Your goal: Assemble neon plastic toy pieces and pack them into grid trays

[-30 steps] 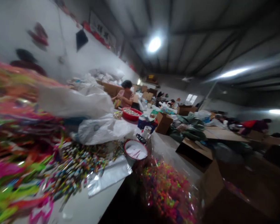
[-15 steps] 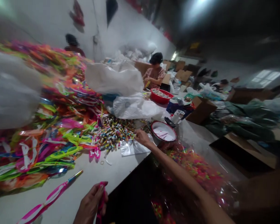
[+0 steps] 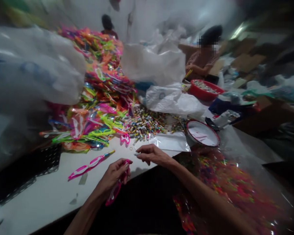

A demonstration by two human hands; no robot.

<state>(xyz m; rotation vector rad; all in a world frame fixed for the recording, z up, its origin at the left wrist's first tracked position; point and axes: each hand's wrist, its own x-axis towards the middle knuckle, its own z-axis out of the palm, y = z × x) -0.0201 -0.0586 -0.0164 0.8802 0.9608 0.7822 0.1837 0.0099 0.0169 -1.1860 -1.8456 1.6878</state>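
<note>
My left hand [image 3: 114, 175] is closed around a pink plastic piece [image 3: 115, 191] that hangs down below its fingers, at the near edge of the white table [image 3: 51, 195]. My right hand [image 3: 152, 154] hovers just to the right of it, fingers pinched on something small that I cannot make out. A pink-and-white plastic strip [image 3: 89, 164] lies flat on the table left of my hands. Behind them spreads a heap of small coloured tubes [image 3: 144, 124].
A big pile of neon plastic pieces [image 3: 100, 88] and white sacks [image 3: 36, 68] fill the table's far left. A red-rimmed bowl [image 3: 203, 134], a clear bag of coloured bits [image 3: 225, 182] and a black crate [image 3: 24, 169] stand nearby. A person [image 3: 203, 55] sits beyond a red basin [image 3: 204, 89].
The view has swung down from the ceiling to the table. My right hand has drawn back from the tube heap toward my left hand, which has risen with the pink piece.
</note>
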